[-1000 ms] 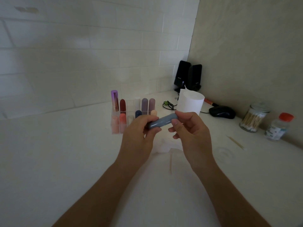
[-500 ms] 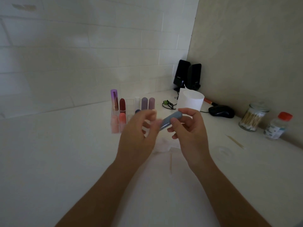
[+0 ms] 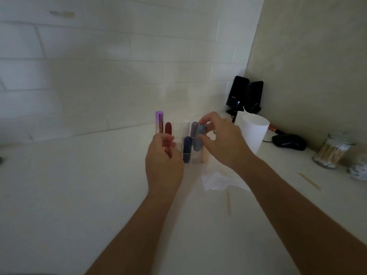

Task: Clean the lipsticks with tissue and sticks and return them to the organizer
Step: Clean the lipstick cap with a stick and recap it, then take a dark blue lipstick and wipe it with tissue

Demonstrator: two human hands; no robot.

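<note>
Right hand (image 3: pixel 222 139): raised over the clear organizer (image 3: pixel 177 128), its grip grasping a grey-blue lipstick (image 3: pixel 199 138). The index fingertip sits on the rounded top and the thumb presses the side. The lipstick stands upright at the organizer's front row, between a dark blue lipstick (image 3: pixel 187 148) and a peach lipstick (image 3: pixel 204 156). Whether its base is seated in a compartment cannot be told; the hand and the neighbouring tubes hide it.

Left hand (image 3: pixel 163 163): held in front of the organizer's left part, grip released, fingers loosely curled with nothing seen in them. It does not touch the grey-blue lipstick.

Organizer contents, back row from left: a tall purple lipstick (image 3: pixel 159 122), a dark red lipstick (image 3: pixel 168 128), a white lipstick (image 3: pixel 186 127) and a mauve lipstick (image 3: pixel 194 129). All stand upright.

Desk (image 3: pixel 79 185): white, set against a tiled wall. A crumpled tissue (image 3: pixel 216 180) lies just in front of the organizer, below the right wrist. A thin wooden stick (image 3: pixel 228 203) lies near the tissue; a second stick (image 3: pixel 308 180) lies well to the right.

Other items: a white cylinder (image 3: pixel 255 133) beside the right hand, two black speakers (image 3: pixel 245 96) in the corner, a black computer mouse (image 3: pixel 289 142), and a glass jar of cotton swabs (image 3: pixel 331 153). The item at the right edge is too blurred to name.
</note>
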